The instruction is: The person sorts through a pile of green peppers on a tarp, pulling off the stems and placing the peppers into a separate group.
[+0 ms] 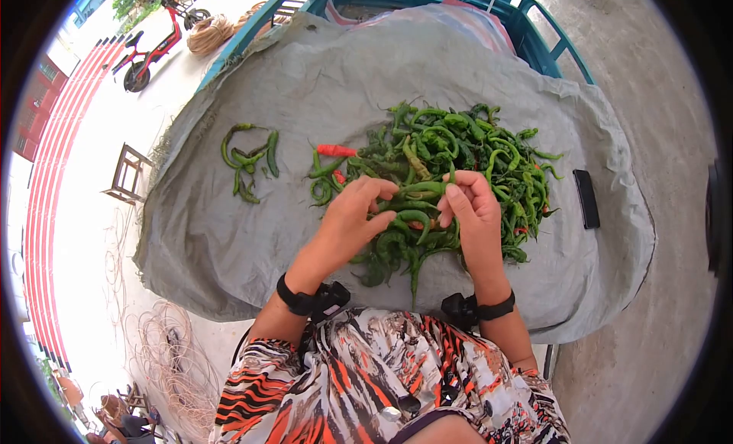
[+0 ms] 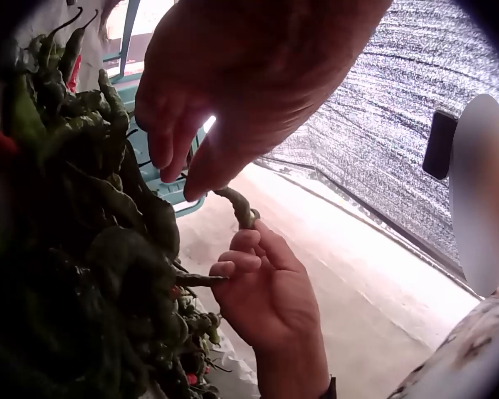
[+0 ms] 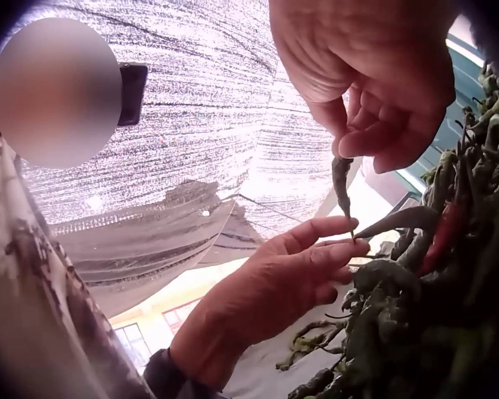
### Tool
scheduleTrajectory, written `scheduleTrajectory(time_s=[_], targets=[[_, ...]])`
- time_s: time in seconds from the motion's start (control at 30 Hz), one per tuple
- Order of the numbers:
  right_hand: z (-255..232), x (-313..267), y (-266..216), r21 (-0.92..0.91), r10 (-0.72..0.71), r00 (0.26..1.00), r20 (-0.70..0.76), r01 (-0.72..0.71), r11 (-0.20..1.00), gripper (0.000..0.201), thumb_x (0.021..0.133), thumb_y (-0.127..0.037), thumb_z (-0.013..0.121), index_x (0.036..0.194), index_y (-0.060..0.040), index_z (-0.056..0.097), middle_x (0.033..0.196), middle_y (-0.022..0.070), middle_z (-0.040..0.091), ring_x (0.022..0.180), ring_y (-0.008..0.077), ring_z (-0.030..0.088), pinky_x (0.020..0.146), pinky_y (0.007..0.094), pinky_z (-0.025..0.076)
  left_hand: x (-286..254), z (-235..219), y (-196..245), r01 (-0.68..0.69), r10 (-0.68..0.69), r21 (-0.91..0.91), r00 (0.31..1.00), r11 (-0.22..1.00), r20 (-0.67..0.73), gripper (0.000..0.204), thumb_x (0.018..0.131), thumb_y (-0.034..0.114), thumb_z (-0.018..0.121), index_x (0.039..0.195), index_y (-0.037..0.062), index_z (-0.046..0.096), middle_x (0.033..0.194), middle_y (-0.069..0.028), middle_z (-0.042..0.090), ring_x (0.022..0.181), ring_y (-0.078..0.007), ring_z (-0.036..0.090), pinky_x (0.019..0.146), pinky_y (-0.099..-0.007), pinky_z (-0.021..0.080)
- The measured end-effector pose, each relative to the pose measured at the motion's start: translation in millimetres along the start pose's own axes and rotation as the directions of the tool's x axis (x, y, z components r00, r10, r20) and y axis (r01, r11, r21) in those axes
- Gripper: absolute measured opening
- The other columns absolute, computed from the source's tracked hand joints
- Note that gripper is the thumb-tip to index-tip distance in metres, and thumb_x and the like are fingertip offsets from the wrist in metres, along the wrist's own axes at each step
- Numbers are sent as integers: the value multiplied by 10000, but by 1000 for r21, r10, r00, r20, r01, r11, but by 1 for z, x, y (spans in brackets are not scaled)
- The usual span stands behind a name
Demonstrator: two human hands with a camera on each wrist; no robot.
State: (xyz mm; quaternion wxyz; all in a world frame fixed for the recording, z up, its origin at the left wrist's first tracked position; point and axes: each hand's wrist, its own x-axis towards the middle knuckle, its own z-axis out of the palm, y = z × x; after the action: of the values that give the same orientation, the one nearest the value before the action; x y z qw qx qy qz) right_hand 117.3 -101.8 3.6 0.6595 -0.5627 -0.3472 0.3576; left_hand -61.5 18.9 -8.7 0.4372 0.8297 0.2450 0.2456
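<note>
Green peppers (image 1: 439, 138) lie in a large heap on a grey cloth (image 1: 206, 245), with a few red ones such as the red pepper (image 1: 336, 150) at its left edge. Above the near part of the heap, the right hand (image 1: 475, 207) pinches a small green pepper (image 3: 342, 184) between thumb and fingertips. The left hand (image 1: 353, 215) is close beside it, its fingertips at the pepper's lower end in the right wrist view (image 3: 270, 278). A smaller group of green peppers (image 1: 246, 158) lies apart on the left.
A black phone (image 1: 586, 199) lies on the cloth right of the heap. Behind is a teal metal frame (image 1: 546, 39) with a striped sheet. A wooden stool (image 1: 127, 174), a red scooter (image 1: 156, 51) and coiled cord stand on the ground to the left.
</note>
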Motion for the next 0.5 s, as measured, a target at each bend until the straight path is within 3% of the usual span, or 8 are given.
scheduleTrajectory(time_s=[0.2, 0.3, 0.4, 0.5], targets=[[7, 1, 2, -46, -84, 996, -16, 83, 995, 186, 1012, -101, 544, 1179, -20, 542, 870, 38, 627, 643, 58, 529, 583, 205, 442, -3, 6, 4, 27, -29, 177, 1000, 984, 6, 561, 758, 66, 762, 1276, 61, 547, 1154, -131, 568, 866, -268, 611, 771, -372, 519], [14, -1, 0, -50, -96, 995, -7, 96, 994, 234, 1011, -93, 536, 1235, -25, 535, 889, 39, 636, 645, 57, 527, 588, 203, 445, -3, 11, -7, -114, 135, 275, 989, 955, -59, 551, 760, 76, 755, 1271, 71, 547, 1161, -126, 566, 891, -290, 619, 781, -389, 522], [19, -3, -7, -48, -87, 996, 19, 87, 995, 280, 1009, -87, 532, 1283, -29, 535, 908, 38, 641, 649, 57, 529, 594, 201, 451, -2, 3, 2, 36, -61, 259, 994, 965, 88, 502, 768, 82, 749, 1237, 76, 569, 1156, -111, 576, 894, -288, 628, 769, -392, 520], [5, -2, -1, -120, -77, 997, 8, 77, 990, 269, 1003, -97, 549, 1262, -27, 569, 912, 36, 637, 661, 59, 541, 606, 201, 461, -2, 2, -2, -8, -18, 335, 997, 942, 74, 450, 776, 70, 739, 1201, 74, 591, 1150, -100, 581, 861, -280, 636, 743, -380, 516]])
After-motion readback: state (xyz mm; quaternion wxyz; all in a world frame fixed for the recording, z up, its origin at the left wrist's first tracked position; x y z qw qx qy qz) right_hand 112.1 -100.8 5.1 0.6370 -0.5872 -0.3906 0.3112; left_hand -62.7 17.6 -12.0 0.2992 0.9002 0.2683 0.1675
